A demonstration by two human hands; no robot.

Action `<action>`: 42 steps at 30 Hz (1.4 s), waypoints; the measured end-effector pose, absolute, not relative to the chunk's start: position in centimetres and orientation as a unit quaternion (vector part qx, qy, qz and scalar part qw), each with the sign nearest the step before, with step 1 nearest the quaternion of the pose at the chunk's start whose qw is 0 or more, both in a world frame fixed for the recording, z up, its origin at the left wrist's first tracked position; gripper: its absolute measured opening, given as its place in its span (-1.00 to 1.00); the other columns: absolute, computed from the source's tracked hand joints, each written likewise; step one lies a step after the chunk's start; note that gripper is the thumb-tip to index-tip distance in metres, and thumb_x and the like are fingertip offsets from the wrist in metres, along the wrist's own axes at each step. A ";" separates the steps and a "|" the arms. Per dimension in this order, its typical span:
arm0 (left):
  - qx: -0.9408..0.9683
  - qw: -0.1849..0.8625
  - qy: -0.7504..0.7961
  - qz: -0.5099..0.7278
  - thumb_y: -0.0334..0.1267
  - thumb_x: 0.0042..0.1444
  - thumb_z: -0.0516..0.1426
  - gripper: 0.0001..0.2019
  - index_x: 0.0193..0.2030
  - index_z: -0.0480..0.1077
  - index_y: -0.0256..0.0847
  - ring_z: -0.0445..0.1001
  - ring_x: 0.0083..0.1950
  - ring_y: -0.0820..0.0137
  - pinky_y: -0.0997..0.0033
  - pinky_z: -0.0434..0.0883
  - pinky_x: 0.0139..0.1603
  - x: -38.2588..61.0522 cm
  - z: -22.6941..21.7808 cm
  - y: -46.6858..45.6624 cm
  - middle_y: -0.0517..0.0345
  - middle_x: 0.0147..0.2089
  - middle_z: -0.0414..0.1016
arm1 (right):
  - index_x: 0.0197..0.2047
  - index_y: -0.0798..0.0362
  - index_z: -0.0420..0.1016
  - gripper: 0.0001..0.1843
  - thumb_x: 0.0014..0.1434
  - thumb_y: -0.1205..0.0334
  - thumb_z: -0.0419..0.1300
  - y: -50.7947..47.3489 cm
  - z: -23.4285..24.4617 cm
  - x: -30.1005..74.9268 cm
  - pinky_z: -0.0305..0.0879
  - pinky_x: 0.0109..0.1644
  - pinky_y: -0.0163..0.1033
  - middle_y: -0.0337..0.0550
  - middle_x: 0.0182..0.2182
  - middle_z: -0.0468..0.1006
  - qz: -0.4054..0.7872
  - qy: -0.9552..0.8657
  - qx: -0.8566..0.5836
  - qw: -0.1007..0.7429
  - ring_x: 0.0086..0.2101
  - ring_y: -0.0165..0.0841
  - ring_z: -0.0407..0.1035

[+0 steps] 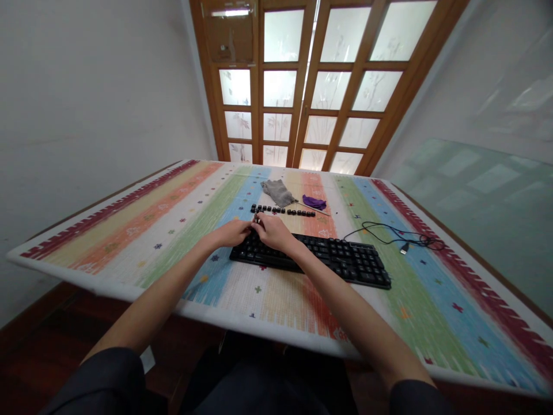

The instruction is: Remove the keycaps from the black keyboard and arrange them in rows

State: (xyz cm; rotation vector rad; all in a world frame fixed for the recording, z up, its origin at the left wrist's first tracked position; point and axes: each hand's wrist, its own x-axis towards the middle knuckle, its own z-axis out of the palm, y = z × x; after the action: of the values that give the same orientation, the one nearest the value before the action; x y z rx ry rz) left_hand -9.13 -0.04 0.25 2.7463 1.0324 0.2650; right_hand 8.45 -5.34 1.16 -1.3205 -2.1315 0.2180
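Note:
A black keyboard (341, 258) lies on the striped table cover (173, 230), its cable (389, 231) trailing to the right. My left hand (231, 233) and my right hand (272, 230) meet over the keyboard's far left corner. Both hands are closed in a pinch around a small dark thing (256, 219), too small to name. Just beyond them a row of loose black keycaps (283, 211) lies on the cover.
A grey cloth (277, 192) and a purple cloth (314, 202) lie behind the keycap row, with a thin stick (313, 208) between them. Wooden glazed doors (311, 86) stand behind the table. A USB plug (405, 248) ends the cable.

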 end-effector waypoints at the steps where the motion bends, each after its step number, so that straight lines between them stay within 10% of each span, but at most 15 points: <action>1: 0.928 0.106 0.344 0.093 -0.37 0.18 -0.02 -0.69 -0.05 0.49 -0.16 0.57 -0.10 0.24 0.33 0.42 -0.03 -9.2 0.2 -0.1 0.05 -0.13 0.62 | -0.21 0.11 0.45 -0.88 0.29 0.28 0.10 -5.2 1.2 8.6 0.26 -0.18 -0.22 0.05 -0.30 0.61 0.085 -0.794 -0.515 0.311 -0.27 -0.20 0.48; 14: 0.927 0.113 0.342 0.102 -0.37 0.18 -0.04 -0.61 0.06 0.48 -0.18 0.55 -0.03 0.25 0.33 0.40 0.03 -9.0 0.4 -0.6 0.03 -0.02 0.61 | -0.35 0.08 0.44 -0.81 0.28 0.24 0.09 -3.0 1.1 8.6 0.35 -0.10 -0.13 0.04 -0.43 0.61 0.140 -0.695 -0.601 0.369 -0.28 -0.15 0.52; 21: 0.913 0.149 0.357 0.133 -0.31 0.17 0.03 -0.67 0.04 0.48 -0.19 0.56 -0.01 0.26 0.33 0.42 0.06 -9.1 0.2 -0.1 0.03 0.00 0.60 | -0.48 0.03 0.31 -0.73 0.27 0.26 0.12 -2.2 -0.1 10.1 0.37 -0.52 -0.31 -0.20 -0.68 0.49 0.354 -0.569 -0.585 0.456 -0.63 -0.36 0.42; 32: 0.824 0.369 0.344 0.257 -0.11 0.07 0.21 -0.56 0.04 0.43 -0.32 0.58 -0.04 0.24 0.17 0.48 0.05 -8.1 0.2 1.0 -0.11 -0.03 0.60 | -0.29 0.07 0.31 -0.83 0.30 0.17 0.10 -3.2 -0.3 12.0 0.38 -0.47 -0.40 -0.26 -0.57 0.51 0.390 -0.572 -0.474 0.544 -0.55 -0.46 0.45; 42: 0.826 0.357 0.336 0.277 -0.06 -0.05 0.32 -0.51 -0.02 0.49 -0.30 0.56 -0.13 0.28 0.28 0.51 -0.08 -7.0 0.0 1.7 -0.06 -0.10 0.61 | -0.18 0.06 0.33 -0.72 0.25 0.00 0.08 -5.0 0.1 12.4 0.39 -0.40 -0.32 -0.21 -0.47 0.53 0.337 -0.617 -0.439 0.560 -0.46 -0.41 0.46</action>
State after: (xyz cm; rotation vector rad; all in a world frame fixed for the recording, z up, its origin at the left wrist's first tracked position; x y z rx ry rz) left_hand -7.05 1.67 0.01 2.1328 0.8663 0.7148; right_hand 12.42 -4.98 0.14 -1.0341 -1.4545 0.7951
